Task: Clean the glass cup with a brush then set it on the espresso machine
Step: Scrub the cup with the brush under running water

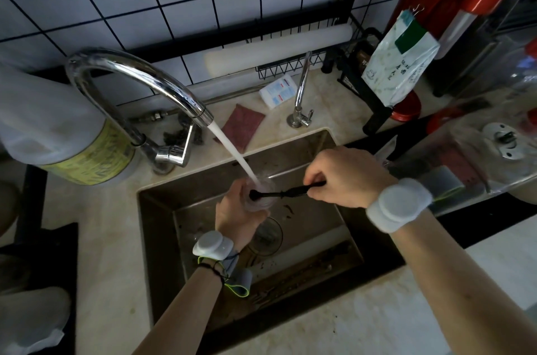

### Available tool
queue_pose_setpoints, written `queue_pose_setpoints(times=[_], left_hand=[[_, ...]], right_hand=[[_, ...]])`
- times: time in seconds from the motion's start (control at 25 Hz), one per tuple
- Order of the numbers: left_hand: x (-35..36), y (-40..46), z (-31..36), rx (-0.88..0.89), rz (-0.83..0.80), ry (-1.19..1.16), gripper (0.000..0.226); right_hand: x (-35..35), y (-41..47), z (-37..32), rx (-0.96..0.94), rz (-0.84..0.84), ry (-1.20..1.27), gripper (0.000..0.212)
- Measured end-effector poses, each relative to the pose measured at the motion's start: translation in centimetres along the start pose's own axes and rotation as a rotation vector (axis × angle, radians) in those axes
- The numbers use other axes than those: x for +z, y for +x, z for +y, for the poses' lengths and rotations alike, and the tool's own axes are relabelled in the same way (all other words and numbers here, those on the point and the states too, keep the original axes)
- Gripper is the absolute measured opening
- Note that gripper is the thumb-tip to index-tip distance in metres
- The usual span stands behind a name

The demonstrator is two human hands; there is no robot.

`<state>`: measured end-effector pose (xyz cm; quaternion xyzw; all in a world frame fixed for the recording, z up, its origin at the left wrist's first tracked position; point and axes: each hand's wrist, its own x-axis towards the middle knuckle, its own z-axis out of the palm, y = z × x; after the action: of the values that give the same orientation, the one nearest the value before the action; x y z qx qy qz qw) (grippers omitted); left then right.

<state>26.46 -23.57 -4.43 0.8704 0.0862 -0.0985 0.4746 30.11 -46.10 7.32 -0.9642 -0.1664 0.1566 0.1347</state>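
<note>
Over the steel sink [343, 226] my left hand [238, 215] grips a clear glass cup [261, 200] from below, its mouth facing up toward me. Water from the chrome faucet [139, 75] streams into the cup. My right hand [345, 177] holds the handle of a thin black brush [286, 192], whose head is inside the cup's mouth. Both wrists wear white bands. The espresso machine is not in sight.
A small chrome tap [300, 93] stands behind the sink beside a red scouring pad [242, 126] and a white sponge [277, 91]. A large white bottle with a yellow label [66, 133] sits at left. A hanging plastic bag [399, 64] and clear containers [476, 157] crowd the right.
</note>
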Motion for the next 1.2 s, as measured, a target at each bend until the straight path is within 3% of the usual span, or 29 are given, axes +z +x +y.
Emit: queue_pose_setpoints(times=[0.2, 0.48, 0.72, 0.92, 1.08, 1.2], left_hand=[[-0.2, 0.0, 1.0, 0.069, 0.030, 0.169, 0.056], [-0.6, 0.7, 1.3, 0.100, 0.053, 0.211, 0.053], [-0.3, -0.2, 0.0, 0.118, -0.028, 0.247, 0.066], [0.0, -0.4, -0.2, 0.073, -0.037, 0.191, 0.066], [0.0, -0.1, -0.3, 0.099, 0.008, 0.242, 0.065], [0.1, -0.3, -0.4, 0.093, 0.005, 0.264, 0.065]], right_hand=[[1.4, 0.7, -2.5, 0.014, -0.033, -0.155, 0.013], [0.7, 1.2, -2.9, -0.005, -0.240, 0.112, 0.030], [1.1, 1.0, -3.4, 0.004, -0.146, -0.130, 0.012], [1.0, 1.6, -3.2, 0.066, -0.047, -0.163, 0.010], [2.4, 1.6, -3.0, 0.121, -0.179, -0.066, 0.014], [2.7, 2.1, -2.5, 0.057, -0.325, 0.100, 0.027]])
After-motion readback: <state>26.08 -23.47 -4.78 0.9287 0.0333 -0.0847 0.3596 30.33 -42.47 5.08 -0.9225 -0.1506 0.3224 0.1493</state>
